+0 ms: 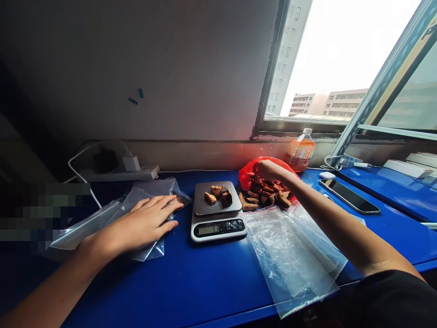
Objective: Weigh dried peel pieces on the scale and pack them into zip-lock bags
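My left hand (153, 217) lies flat, fingers spread, on clear plastic bags (119, 212) left of a small digital scale (218, 228). Several brown, bark-like dried pieces (216, 195) rest on the scale's metal plate; its display is lit, but I cannot read the digits surely. To the right, a red plastic bag (246, 180) lies open with many more brown pieces (264, 193) in and in front of it. My right hand (268, 169) is at that bag's mouth, curled down over the pieces; its fingertips are mostly hidden. Clear zip bags (293, 255) lie below, under my right forearm.
Behind the red bag stands a bottle of orange drink (301, 150). A phone (350, 196) and a white earbud case (327, 175) lie at the right. A power strip (146, 172) with a white charger (131, 162) runs along the wall. The blue table (205, 287) ends near me.
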`<state>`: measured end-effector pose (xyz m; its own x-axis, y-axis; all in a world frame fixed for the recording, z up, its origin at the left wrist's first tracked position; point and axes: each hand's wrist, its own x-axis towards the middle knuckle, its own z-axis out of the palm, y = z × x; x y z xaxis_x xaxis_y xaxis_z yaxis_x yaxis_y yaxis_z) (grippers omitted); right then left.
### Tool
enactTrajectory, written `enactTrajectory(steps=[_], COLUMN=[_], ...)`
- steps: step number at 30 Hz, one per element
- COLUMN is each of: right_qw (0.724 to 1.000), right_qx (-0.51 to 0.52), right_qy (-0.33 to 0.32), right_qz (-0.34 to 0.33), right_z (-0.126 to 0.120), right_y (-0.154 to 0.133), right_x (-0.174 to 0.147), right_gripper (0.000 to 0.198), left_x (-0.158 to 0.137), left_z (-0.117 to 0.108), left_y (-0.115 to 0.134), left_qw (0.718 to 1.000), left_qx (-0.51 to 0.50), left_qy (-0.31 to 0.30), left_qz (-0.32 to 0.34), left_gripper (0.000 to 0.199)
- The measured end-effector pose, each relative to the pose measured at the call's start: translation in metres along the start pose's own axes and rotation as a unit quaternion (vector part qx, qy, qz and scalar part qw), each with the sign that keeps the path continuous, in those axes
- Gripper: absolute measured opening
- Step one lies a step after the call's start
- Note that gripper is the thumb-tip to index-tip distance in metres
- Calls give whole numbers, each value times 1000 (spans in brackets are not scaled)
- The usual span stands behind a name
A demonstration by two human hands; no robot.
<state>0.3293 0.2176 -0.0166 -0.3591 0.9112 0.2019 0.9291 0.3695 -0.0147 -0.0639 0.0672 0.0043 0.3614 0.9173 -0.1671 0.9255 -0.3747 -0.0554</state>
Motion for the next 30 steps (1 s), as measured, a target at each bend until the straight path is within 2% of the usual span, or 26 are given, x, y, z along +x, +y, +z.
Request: enactTrajectory(steps=[6,10,15,23,27,30], right_qw=[998,996,992,974,977,984], right_qx=[10,41,68,124,109,88], right_qy=[9,17,47,124,108,82], right_qz=[69,77,90,147,149,129], right_z=[-5,0,13,4,4,9], right_y=[20,28,26,38,43,39], right_x=[-25,-49,-58,-64,-71,-69], right_gripper=[15,14,9,37,38,29], left_x=[1,2,3,1,2,3], left_z=[0,2,8,3,3,6], left_y=[-2,-3,-7,-2,-1,-3], left_qw=[1000,1000,999,1000,1000,999], left_qx=[8,14,-7,5,23,31], left_qy=[-6,-7,33,7,1,5], left_qz=[-1,2,8,3,8,12], left_gripper=[61,61,60,61,61,62])
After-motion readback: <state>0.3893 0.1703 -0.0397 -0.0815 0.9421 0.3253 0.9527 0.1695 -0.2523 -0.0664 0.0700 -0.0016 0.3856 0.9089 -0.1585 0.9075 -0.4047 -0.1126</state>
